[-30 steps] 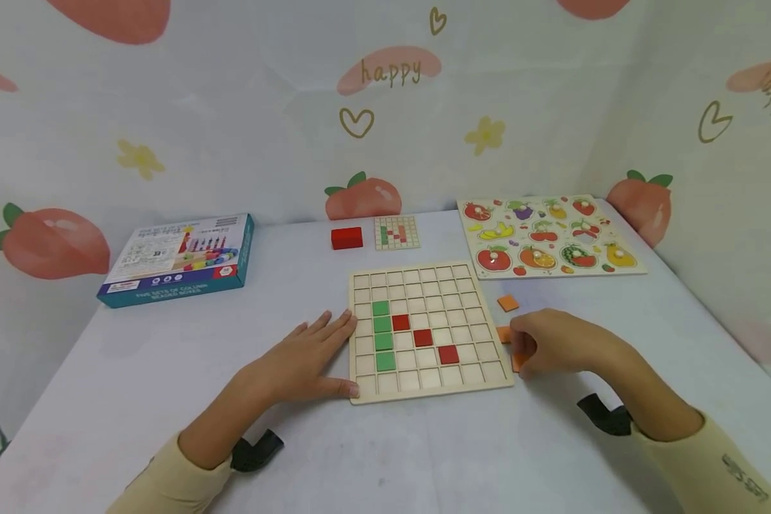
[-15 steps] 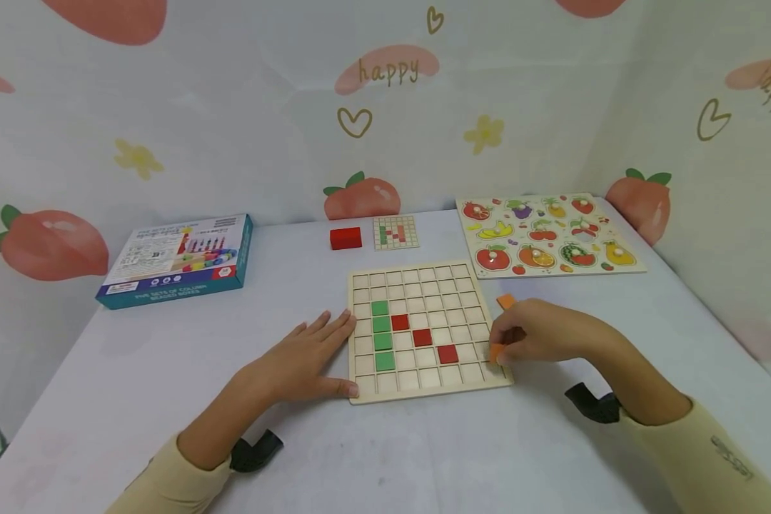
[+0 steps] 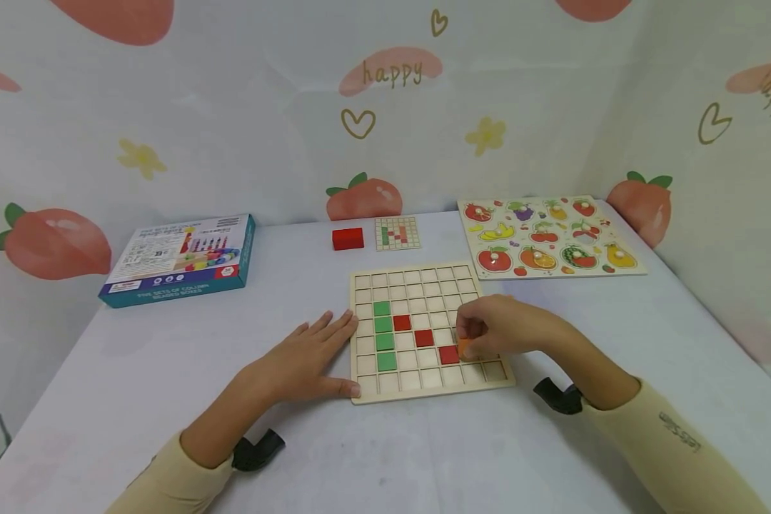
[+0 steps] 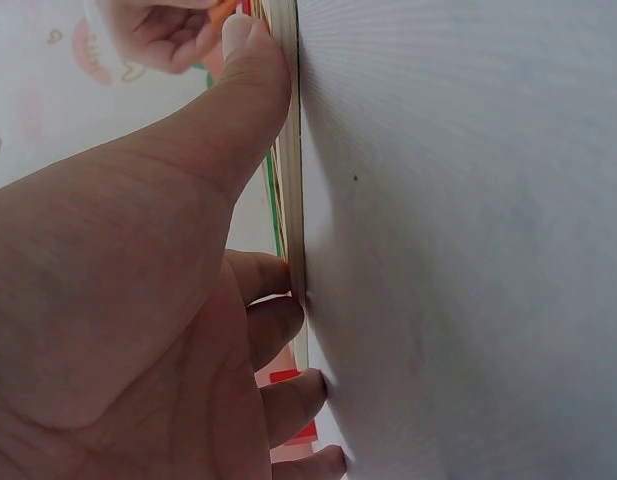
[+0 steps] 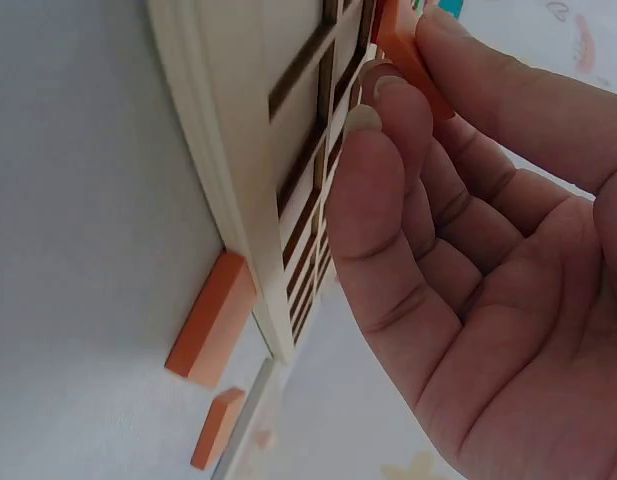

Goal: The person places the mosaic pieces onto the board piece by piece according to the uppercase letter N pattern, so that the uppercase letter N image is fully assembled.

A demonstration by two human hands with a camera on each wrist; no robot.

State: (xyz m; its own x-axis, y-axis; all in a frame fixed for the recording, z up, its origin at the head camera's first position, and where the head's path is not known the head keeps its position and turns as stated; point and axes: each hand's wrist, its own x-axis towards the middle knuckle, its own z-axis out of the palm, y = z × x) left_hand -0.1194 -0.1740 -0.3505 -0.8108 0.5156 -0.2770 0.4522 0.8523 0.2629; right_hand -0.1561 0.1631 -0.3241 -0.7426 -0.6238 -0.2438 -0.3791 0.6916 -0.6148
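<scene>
A wooden grid board (image 3: 424, 380) lies on the white table, with a column of green square tiles (image 3: 384, 342) and a diagonal of three red square tiles (image 3: 423, 338) in its cells. My left hand (image 3: 305, 364) lies flat beside it, straight fingers and thumb touching its left edge. Over the board's right part, my right hand (image 3: 510, 327) pinches an orange tile (image 5: 406, 45) between thumb and fingers, just right of the lowest red tile. In the right wrist view, two more orange tiles (image 5: 212, 318) lie on the table along the board's edge.
Behind the board stand a red block (image 3: 348, 238) and a small pattern card (image 3: 397, 233) showing a coloured grid. A fruit peg puzzle (image 3: 552, 239) lies at the back right. A boxed bead set (image 3: 176, 260) lies at the back left.
My right hand has picked up an orange tile from the table right of the board and carried it left over the grid. The left hand has stayed in place.
</scene>
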